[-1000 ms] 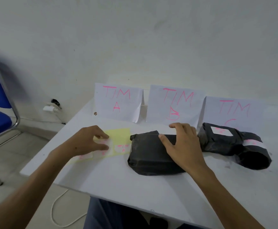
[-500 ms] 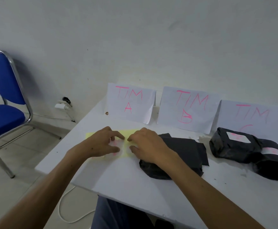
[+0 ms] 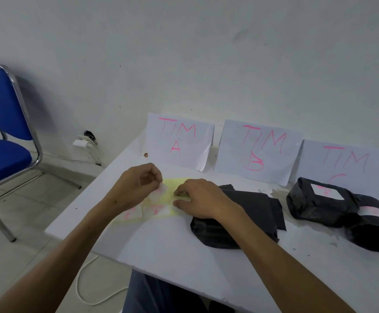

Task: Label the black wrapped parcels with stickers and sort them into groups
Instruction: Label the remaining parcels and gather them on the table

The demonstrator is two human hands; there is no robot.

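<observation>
Peeling a sticker (image 3: 161, 190) off the yellow backing sheet (image 3: 169, 195), your left hand (image 3: 136, 188) pinches its lifted edge between thumb and fingertip while your right hand (image 3: 197, 198) presses curled fingers down on the sheet to pin it. Two more stickers (image 3: 154, 210) with pink writing are on the sheet nearer you. A sticker like this looks thin, light and floppy, and it will likely curl and cling to your skin, so hold it by one bare corner and keep the glue side clear of your fingers

The unlabelled parcel (image 3: 240, 219) lies on the table (image 3: 184, 256) just right of the sheet, under your right forearm, in front of the sign (image 3: 257, 152) marked TIM B. Its black wrap looks slack and creased, probably soft and a bit slippery with loose flaps; take it across the body with fingers spread, not by a flap, and smooth a flat patch on top before you press the sticker on

No boxes or trays here: the groups are marked by paper signs against the wall. Before the TIM A sign (image 3: 178, 141) no parcel shows. Two labelled parcels (image 3: 333, 204) lie touching each other before the partly hidden TIM C sign (image 3: 346, 161)
</observation>
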